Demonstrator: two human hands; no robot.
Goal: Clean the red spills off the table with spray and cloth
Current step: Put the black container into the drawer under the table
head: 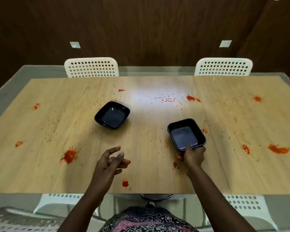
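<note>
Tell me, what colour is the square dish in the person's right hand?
Glossy black square dish, seen best in the head view.

1. The right hand (193, 156) grips the near rim of a black dish (186, 134), thumb inside.
2. The left hand (110, 162) hovers with loose fingers (115, 149), holding nothing.
3. Red spills (69, 155) lie left of those fingers on the table (57, 118); a second black dish (112, 115) sits beyond them.

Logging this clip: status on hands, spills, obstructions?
Right hand grips near black square dish; left hand open, holding nothing. Red spills uncleaned across wooden table. Second black dish sits mid-table. No spray or cloth visible.
</note>
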